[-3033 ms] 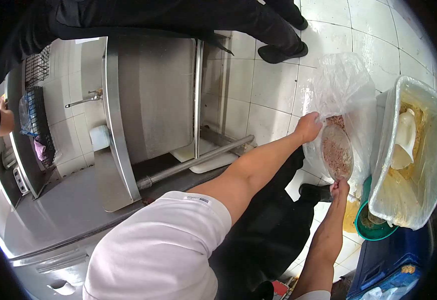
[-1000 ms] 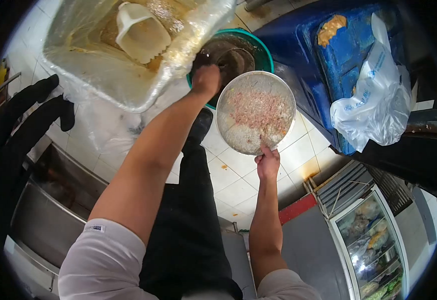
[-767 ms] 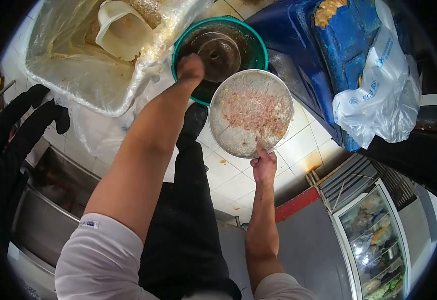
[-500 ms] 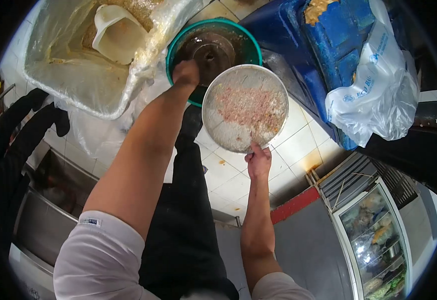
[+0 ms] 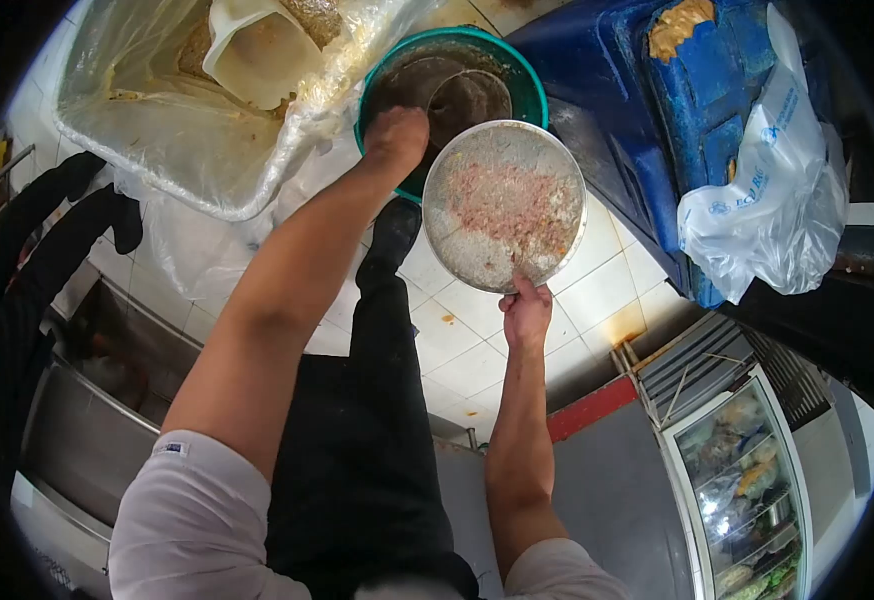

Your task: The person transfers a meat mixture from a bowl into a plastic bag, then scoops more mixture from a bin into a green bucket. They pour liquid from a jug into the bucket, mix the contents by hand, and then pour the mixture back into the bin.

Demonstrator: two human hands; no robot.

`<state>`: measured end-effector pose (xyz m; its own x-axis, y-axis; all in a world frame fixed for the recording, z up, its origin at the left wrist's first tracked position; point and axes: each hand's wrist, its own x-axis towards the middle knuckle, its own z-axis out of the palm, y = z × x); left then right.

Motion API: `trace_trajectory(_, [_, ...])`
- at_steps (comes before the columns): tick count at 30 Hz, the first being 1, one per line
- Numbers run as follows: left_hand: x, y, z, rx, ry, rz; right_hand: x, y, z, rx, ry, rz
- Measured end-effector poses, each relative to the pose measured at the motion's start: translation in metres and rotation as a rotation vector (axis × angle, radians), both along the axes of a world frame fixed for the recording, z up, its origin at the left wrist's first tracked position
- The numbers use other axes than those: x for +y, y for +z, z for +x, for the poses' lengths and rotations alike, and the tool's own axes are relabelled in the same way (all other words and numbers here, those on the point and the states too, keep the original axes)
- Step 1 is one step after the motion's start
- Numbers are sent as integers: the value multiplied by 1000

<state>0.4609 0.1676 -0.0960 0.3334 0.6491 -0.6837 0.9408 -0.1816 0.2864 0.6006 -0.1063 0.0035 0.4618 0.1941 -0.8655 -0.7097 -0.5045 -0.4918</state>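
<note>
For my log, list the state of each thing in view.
Round pan: tilted, pinkish bits on it, held by the right hand.
Green tub: open, dark inside, left hand in it.
Lined bin: open, liner streaked yellow.
White scoop: inside the lined bin.
Blue bin: stained.
White bag: crumpled.

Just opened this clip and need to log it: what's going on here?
A person's right hand grips the edge of a shallow round pan, perhaps a sieve, with pinkish bits spread over it. Their left hand is down in a green tub with dark contents; whether it holds anything is hard to tell. The pan overlaps the tub's near edge in view. Beside the tub, a pale scoop lies in a plastic-lined bin.
</note>
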Motion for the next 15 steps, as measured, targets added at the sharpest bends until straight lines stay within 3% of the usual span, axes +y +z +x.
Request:
trace_trajectory(3, [-25,27,-24,-107,112,151,-3,-6,-2,23,-38,27])
trace_trajectory(6, [-49,52,-45,-114,192,645,2,-6,-4,2,-40,30])
trace_trajectory(9, [-76,9,-59,-71,632,389,2,-7,-3,11,-45,11])
trace_trajectory(11, [-81,-26,-65,-191,650,195,6,-2,-1,10,-25,10])
trace_trajectory(15, [-81,-25,-59,-249,815,-76,6,6,3,-6,-10,-1])
